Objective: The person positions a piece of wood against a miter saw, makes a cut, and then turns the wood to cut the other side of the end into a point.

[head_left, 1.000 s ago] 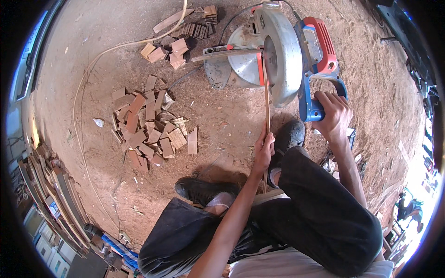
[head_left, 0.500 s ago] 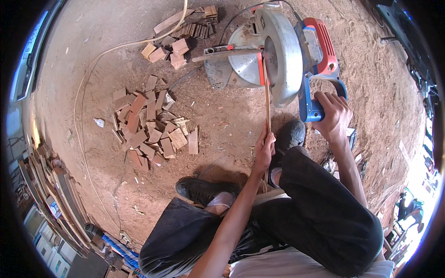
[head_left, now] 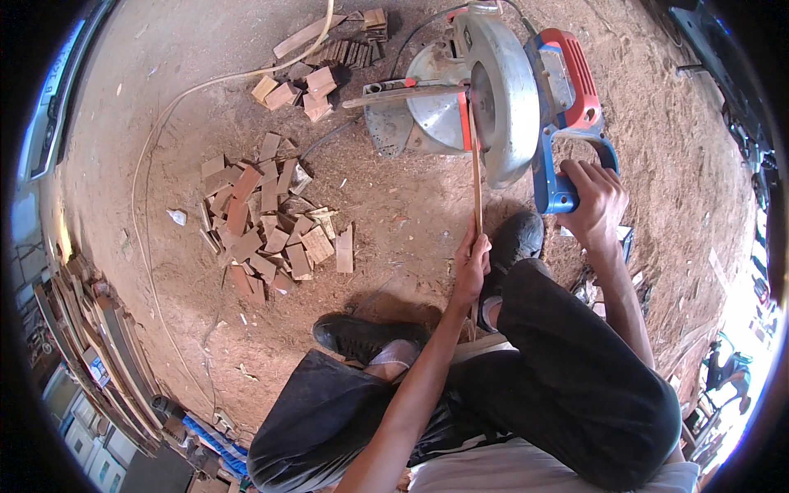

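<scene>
Left fingers (head_left: pixel 480 246) pinch a wood strip (head_left: pixel 477 189) extending ahead; right fingers (head_left: pixel 580 174) wrap the saw handle (head_left: pixel 546 182).

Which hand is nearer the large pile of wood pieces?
Left. The left hand holds a stick right of the pile; the right hand grips the blue saw handle, farther right.

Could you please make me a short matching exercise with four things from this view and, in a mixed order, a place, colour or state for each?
Things:
1. Left hand
2. Right hand
3. Largest wood pile
4. Blade guard

Descriptions:
A. Rounded and grey
B. Gripping a thin wooden strip
C. Heaped on the ground
D. Closed around the blue handle

Right pairs: 1-B, 2-D, 3-C, 4-A.
</scene>
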Demonstrator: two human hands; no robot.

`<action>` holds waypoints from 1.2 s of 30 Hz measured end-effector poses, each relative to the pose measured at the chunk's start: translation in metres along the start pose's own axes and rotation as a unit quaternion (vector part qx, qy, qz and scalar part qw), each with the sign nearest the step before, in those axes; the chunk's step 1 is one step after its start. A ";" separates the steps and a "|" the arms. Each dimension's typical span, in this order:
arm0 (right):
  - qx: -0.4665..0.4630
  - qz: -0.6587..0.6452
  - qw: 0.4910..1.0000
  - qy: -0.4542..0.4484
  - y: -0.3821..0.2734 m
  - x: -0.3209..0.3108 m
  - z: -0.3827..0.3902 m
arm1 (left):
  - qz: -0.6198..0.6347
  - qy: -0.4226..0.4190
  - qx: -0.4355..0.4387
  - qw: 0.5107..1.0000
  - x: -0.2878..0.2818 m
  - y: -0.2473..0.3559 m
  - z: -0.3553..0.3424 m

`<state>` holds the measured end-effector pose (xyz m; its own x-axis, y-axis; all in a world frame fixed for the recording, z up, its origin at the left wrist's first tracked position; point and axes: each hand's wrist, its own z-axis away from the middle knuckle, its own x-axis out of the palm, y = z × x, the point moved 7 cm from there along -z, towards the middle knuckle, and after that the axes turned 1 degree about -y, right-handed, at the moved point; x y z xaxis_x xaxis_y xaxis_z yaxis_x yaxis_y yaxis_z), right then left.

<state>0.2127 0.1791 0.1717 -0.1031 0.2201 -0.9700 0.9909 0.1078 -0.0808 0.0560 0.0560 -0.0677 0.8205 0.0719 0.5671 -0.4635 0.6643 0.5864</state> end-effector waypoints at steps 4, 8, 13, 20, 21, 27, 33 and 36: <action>0.004 -0.010 1.000 -0.006 -0.001 0.002 0.000 | -0.004 0.007 0.004 1.000 -0.002 0.002 0.001; 0.004 -0.009 1.000 -0.006 -0.001 0.001 -0.001 | 0.000 0.006 -0.002 1.000 -0.001 0.002 0.001; -0.004 -0.010 1.000 0.006 -0.002 0.001 -0.001 | -0.006 0.013 -0.010 1.000 -0.001 0.002 0.002; 0.002 -0.005 1.000 0.001 -0.001 0.001 0.001 | 0.006 0.003 0.001 1.000 0.002 0.003 0.001; 0.000 -0.003 1.000 0.004 0.000 0.001 0.002 | 0.005 0.001 0.006 1.000 0.003 0.003 0.001; -0.002 -0.001 1.000 0.013 -0.002 0.005 0.006 | 0.007 -0.004 -0.006 1.000 -0.005 -0.005 -0.002; -0.001 0.000 1.000 0.016 -0.002 0.006 0.008 | 0.015 0.002 -0.004 1.000 -0.002 -0.002 -0.001; -0.001 -0.002 1.000 0.016 -0.002 0.006 0.008 | 0.018 -0.001 -0.008 1.000 -0.002 -0.002 0.000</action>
<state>0.2106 0.1725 0.1645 -0.1103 0.2503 -0.9619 0.9902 0.1115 -0.0845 0.0549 0.0551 -0.0701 0.8024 0.0955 0.5891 -0.4877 0.6737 0.5551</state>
